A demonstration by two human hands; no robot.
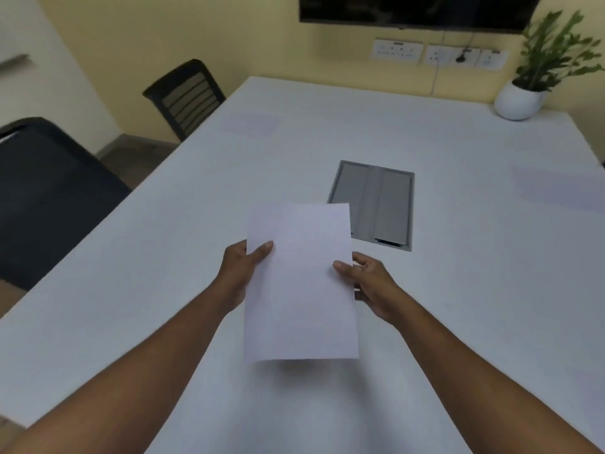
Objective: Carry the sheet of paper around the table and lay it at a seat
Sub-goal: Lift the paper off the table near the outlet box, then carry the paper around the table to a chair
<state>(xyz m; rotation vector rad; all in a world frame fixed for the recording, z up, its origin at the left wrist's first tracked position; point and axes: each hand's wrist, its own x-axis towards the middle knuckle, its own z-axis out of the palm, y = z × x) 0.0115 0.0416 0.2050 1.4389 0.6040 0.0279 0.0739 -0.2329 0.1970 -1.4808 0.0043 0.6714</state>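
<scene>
A blank white sheet of paper (301, 283) hangs in the air above the white table (163, 257), held upright-long between both hands. My left hand (240, 273) pinches its left edge, thumb on top. My right hand (366, 283) pinches the right edge, thumb on the sheet. The lower edge of the paper casts a shadow on the tabletop, so it is clear of the surface. Two other faint sheets lie flat on the table, one (252, 124) near the far left seat and one (556, 188) at the right edge.
A grey cable hatch (376, 204) is set into the table just beyond the paper. A black mesh chair (185, 96) stands at the far left side, a dark chair (49, 191) at the near left. A potted plant (537, 77) sits at the far right corner.
</scene>
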